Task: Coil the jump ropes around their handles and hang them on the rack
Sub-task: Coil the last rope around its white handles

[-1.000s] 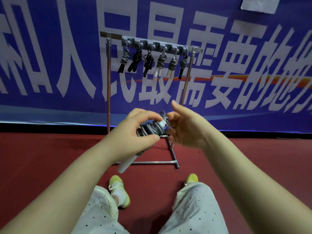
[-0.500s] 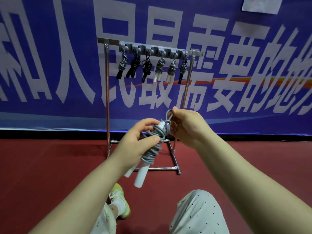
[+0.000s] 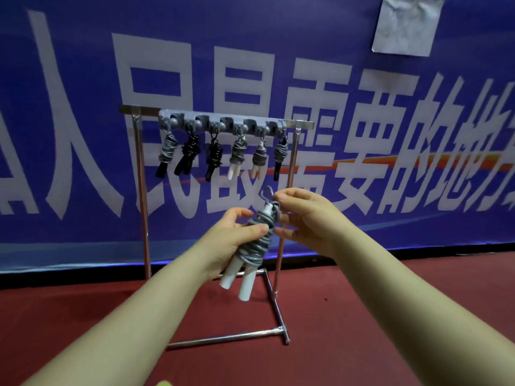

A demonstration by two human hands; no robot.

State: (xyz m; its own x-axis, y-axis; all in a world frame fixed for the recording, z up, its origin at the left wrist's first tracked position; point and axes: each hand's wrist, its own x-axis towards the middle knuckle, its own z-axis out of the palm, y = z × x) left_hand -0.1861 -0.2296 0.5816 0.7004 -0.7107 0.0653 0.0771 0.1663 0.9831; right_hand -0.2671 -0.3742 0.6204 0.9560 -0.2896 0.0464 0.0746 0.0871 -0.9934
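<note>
I hold a jump rope (image 3: 257, 240) with grey cord wound around its two white handles, which point down. My left hand (image 3: 228, 240) grips the coiled middle. My right hand (image 3: 303, 215) pinches the cord at the top, where a small grey loop (image 3: 267, 192) sticks up. Behind and above stands the metal rack (image 3: 142, 190), its grey hook bar (image 3: 223, 123) carrying several coiled ropes (image 3: 238, 154), some with black handles and some with white. The held rope is below the bar, not touching it.
A blue banner with large white characters (image 3: 362, 135) covers the wall behind the rack. The rack's base bars (image 3: 228, 336) lie on the red floor (image 3: 362, 316). A grey sheet (image 3: 407, 23) is stuck on the banner at top right.
The bundle turned from lying across to hanging handles-down and rose toward the rack. My right hand closed on the top of the cord, and a loop now stands up there. The view has come closer to the rack.
</note>
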